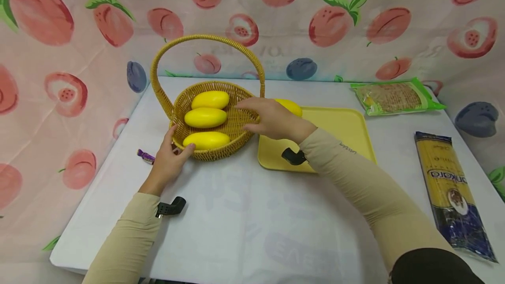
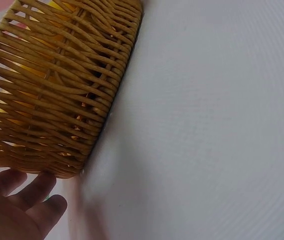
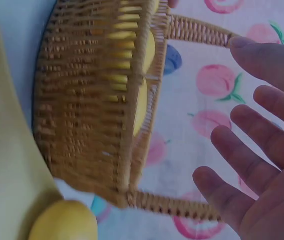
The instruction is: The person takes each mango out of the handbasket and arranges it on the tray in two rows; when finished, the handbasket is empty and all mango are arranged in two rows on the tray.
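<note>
A wicker basket with a tall arched handle stands left of centre, and three smooth yellow mango-shaped fruits lie in it. My left hand holds its left front rim, thumb over the edge. In the left wrist view, its fingers touch the outer weave. My right hand hovers over the basket's right side, fingers spread and holding nothing. Another yellow fruit lies at the back left of the yellow tray, partly hidden by that hand.
A purple-wrapped candy lies left of the basket, partly behind my left hand. At the back right is a green-edged packet of brown food. A yellow and blue pasta packet lies along the table's right side. A fruit-printed cloth hangs behind.
</note>
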Demonstrator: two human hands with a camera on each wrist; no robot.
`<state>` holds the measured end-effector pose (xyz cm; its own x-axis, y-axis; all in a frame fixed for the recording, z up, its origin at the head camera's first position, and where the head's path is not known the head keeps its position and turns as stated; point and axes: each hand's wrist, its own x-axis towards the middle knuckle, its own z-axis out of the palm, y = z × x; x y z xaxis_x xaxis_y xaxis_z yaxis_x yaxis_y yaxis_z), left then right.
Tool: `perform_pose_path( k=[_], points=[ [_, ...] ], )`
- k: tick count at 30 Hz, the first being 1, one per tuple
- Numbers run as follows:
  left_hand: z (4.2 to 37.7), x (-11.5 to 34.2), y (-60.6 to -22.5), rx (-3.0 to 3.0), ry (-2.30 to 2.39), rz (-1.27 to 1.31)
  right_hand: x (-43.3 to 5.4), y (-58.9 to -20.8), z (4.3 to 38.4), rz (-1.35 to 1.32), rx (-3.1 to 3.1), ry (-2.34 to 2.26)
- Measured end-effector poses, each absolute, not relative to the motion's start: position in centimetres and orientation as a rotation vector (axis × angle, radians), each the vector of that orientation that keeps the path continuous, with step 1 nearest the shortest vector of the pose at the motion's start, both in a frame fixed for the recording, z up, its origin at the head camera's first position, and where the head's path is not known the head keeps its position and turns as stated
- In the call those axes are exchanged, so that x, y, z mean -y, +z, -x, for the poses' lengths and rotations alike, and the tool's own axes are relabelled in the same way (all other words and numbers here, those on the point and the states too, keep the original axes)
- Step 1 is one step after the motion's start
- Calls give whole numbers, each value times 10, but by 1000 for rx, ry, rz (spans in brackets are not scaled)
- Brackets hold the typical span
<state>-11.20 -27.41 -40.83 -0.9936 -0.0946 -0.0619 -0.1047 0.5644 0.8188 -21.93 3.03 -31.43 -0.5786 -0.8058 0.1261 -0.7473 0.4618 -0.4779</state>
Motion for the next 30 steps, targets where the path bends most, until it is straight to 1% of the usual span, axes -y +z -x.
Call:
perform_pose_path(
  k=[5, 14, 20, 30],
  points=[
    [112, 274, -409, -2773, 1444, 180, -12, -322, 219, 1378, -2545, -762],
    [111, 275, -409, -2780, 1439, 179, 8, -341, 223, 1289, -2505, -747],
    [112, 275, -410, -2776, 1456, 173, 16, -345, 224, 1228, -2450, -722],
    [113, 275, -411, -2776, 1465, 166, 31, -350, 228, 1205, -2424, -680]
  ],
)
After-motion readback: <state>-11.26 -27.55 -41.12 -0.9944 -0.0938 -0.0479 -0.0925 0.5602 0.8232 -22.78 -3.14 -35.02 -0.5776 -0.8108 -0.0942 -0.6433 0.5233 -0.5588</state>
